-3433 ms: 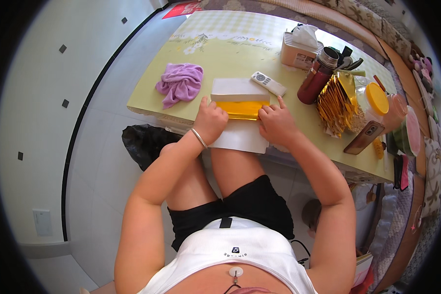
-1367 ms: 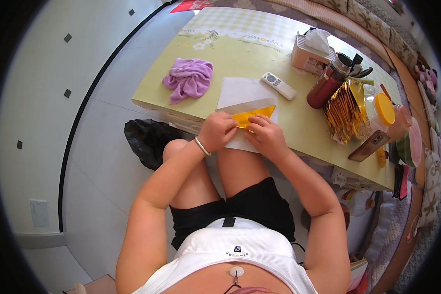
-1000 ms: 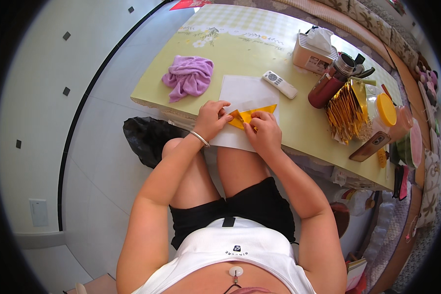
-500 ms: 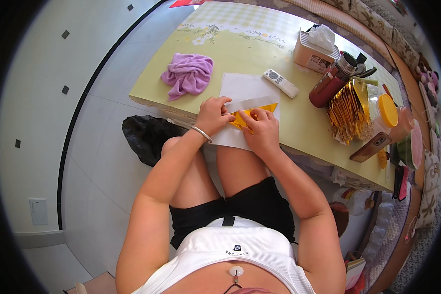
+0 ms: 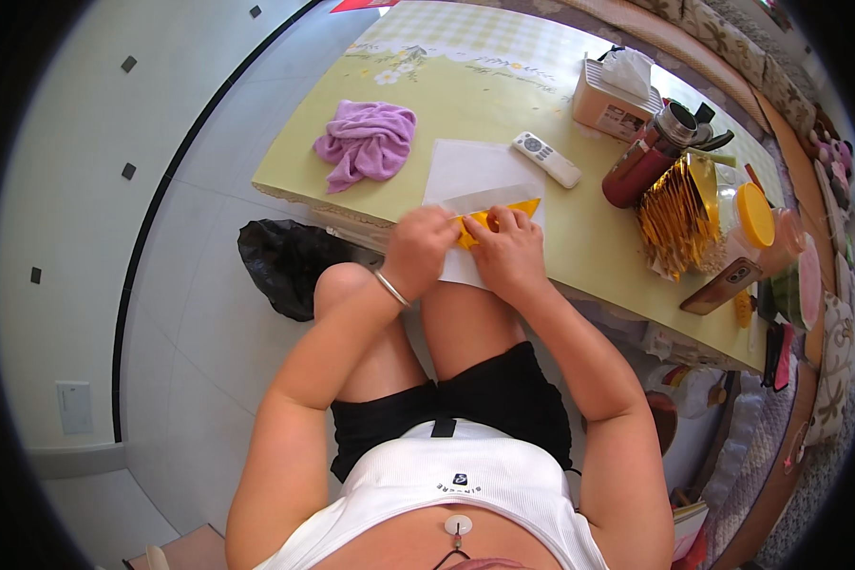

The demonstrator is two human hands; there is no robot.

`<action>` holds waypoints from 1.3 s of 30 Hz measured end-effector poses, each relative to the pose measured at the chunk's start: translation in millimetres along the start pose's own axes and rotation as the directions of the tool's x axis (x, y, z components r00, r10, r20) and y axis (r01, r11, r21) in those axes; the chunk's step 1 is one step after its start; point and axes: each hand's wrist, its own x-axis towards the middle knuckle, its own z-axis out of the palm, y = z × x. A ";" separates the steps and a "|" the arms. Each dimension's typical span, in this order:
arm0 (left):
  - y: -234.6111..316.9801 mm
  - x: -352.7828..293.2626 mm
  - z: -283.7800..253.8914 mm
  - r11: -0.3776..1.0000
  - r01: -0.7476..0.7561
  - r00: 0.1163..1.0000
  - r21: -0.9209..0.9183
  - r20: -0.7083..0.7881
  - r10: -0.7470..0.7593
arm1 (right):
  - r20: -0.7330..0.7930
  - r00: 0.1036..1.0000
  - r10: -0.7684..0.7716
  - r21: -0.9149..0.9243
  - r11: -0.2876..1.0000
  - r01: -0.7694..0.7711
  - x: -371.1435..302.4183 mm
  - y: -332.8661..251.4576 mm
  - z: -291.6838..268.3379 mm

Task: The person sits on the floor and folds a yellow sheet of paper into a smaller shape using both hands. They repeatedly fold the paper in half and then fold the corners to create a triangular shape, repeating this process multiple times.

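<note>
A sheet of shiny gold paper (image 5: 525, 206) with a pale whitish strip along its far side lies folded at the table's near edge. Beneath it is a white sheet of paper (image 5: 453, 163), partly overhanging the edge. My left hand (image 5: 422, 249), with a silver bangle at the wrist, is closed at the left end of the gold paper; its fingertips are slightly blurred. On the paper's middle, my right hand (image 5: 509, 249) presses with bent fingers, thumb toward the left hand. The part of the fold between both hands is half hidden by the fingers.
A purple cloth (image 5: 366, 144) lies left on the table (image 5: 299, 152). Behind the paper is a white remote (image 5: 546, 159). Rightward stand a tissue box (image 5: 606, 104), a red flask (image 5: 641, 166), folded gold papers (image 5: 674, 218), a yellow-lidded jar (image 5: 752, 216) and a phone (image 5: 721, 287). A black bag (image 5: 285, 266) sits below.
My left hand has drawn in, its fingers curling closer over the left end of the gold paper, and it has dropped slightly. My right hand stays almost in place.
</note>
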 end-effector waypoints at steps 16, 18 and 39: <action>-6.0 33.3 28.0 0.946 0.312 0.934 0.085 0.156 -0.322 | 0.028 1.000 0.004 0.042 0.999 -0.005 38.6 43.2 -25.3; -0.1 49.7 19.2 0.929 0.361 0.861 0.078 0.355 -0.365 | -0.112 0.968 -0.224 -0.179 0.963 0.202 44.5 53.0 -14.7; 16.3 -0.8 -2.5 0.996 0.021 0.966 0.082 0.254 -0.041 | 0.356 0.919 -0.168 0.085 0.986 0.147 -7.7 96.6 -42.7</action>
